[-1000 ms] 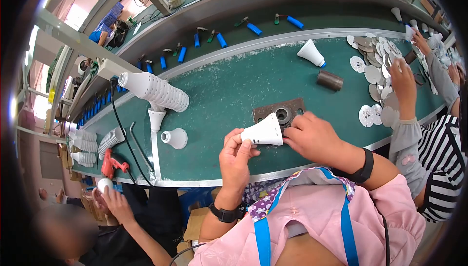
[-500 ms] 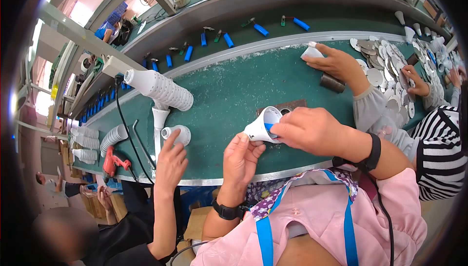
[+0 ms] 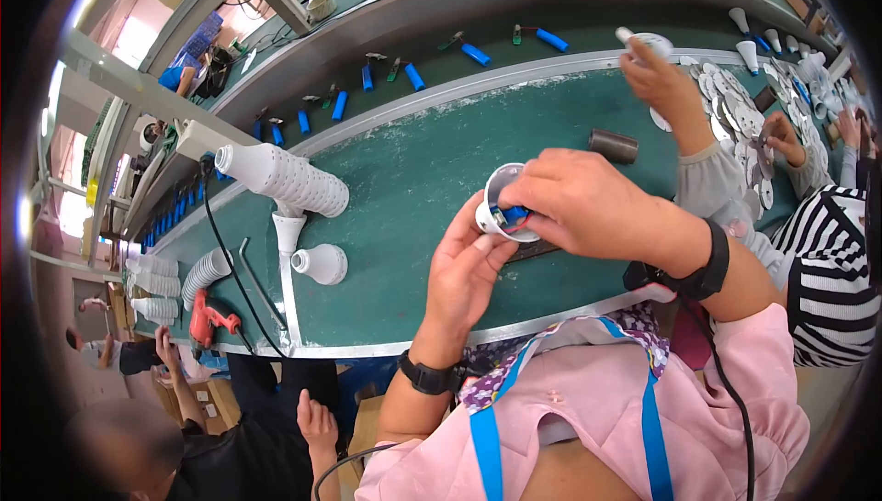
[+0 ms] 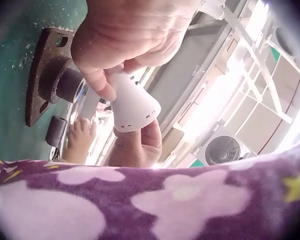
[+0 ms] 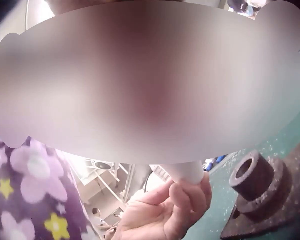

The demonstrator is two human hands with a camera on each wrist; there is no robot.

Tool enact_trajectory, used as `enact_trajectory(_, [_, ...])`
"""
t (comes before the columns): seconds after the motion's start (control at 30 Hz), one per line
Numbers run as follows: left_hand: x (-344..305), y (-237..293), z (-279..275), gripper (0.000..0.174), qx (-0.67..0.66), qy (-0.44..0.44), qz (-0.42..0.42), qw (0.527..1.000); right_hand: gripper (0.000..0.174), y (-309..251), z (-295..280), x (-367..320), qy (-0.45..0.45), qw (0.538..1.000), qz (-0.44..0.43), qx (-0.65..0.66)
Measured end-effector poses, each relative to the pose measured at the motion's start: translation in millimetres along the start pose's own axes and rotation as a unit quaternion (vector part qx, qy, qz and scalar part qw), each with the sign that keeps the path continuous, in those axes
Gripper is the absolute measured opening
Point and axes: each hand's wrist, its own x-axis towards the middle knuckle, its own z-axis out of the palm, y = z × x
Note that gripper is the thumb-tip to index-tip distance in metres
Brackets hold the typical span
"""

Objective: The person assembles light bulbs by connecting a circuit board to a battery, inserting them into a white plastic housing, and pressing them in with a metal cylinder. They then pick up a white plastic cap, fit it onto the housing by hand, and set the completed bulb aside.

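Observation:
My left hand (image 3: pixel 459 285) holds a white cone-shaped lamp housing (image 4: pixel 132 107) by its narrow end, thumb and fingers round it. In the head view its wide mouth faces up toward my right hand (image 3: pixel 583 202). That hand's fingertips are inside the mouth, pinching a blue battery (image 3: pixel 511 214) with a small circuit board and red wire. A rusty metal fixture (image 4: pixel 65 82) with a round socket lies on the bench close by, mostly hidden under my hands in the head view. A large blur covers most of the right wrist view.
Left on the green bench (image 3: pixel 413 170) are stacked white housings (image 3: pixel 285 175), a single housing (image 3: pixel 322 264) and a red power tool (image 3: pixel 211 315). To the right lie a metal tube (image 3: pixel 613 146) and metal discs (image 3: pixel 726 101); a neighbour's hand (image 3: pixel 666 88) reaches in. Blue batteries (image 3: pixel 475 54) line the shelf.
The housing has turned from lying sideways to mouth-up, and my right hand has brought the blue battery into it. The neighbour at right has lifted a white housing off the bench.

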Motion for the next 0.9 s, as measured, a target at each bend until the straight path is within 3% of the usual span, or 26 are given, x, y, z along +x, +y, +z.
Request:
enact_trajectory(0.07, [8.9, -3.2, 1.0, 0.047, 0.076, -0.007, 0.007, 0.997, 0.017, 4.0, -3.9, 4.8, 0.003, 1.0, -0.011, -0.017])
enact_trajectory(0.13, [15.8, -8.3, -4.4, 0.045, 0.301, 0.036, 0.014, 0.953, 0.017, 7.2, -5.4, 7.7, -0.059, 0.996, -0.029, -0.062])
enact_trajectory(0.23, [23.5, -25.3, -14.2, 0.04, 0.33, 0.003, 0.077, 0.941, 0.018, 12.0, -3.2, 5.6, -0.102, 0.991, -0.022, -0.082])
enact_trajectory(0.43, [27.7, -32.2, -25.3, 0.042, 0.39, -0.002, 0.102, 0.915, 0.019, 10.9, -5.1, 8.5, -0.127, 0.987, -0.005, -0.101])
enact_trajectory(0.57, [29.4, -32.0, -23.4, 0.041, 0.343, -0.004, 0.076, 0.936, 0.021, 14.5, -1.5, 12.1, -0.147, 0.982, -0.001, -0.115])
enact_trajectory(0.73, [28.8, -35.6, -29.5, 0.037, 0.437, 0.015, 0.083, 0.895, 0.022, 11.8, -2.6, 17.4, -0.185, 0.977, 0.005, -0.108])
enact_trajectory(0.87, [28.2, -36.7, -32.2, 0.037, 0.452, 0.023, 0.076, 0.888, 0.021, 12.9, -4.6, 18.8, -0.184, 0.977, 0.001, -0.109])
enact_trajectory(0.9, [29.0, -38.9, -35.5, 0.033, 0.474, 0.013, 0.114, 0.873, 0.018, 12.3, -5.2, 19.7, -0.181, 0.978, -0.004, -0.106])
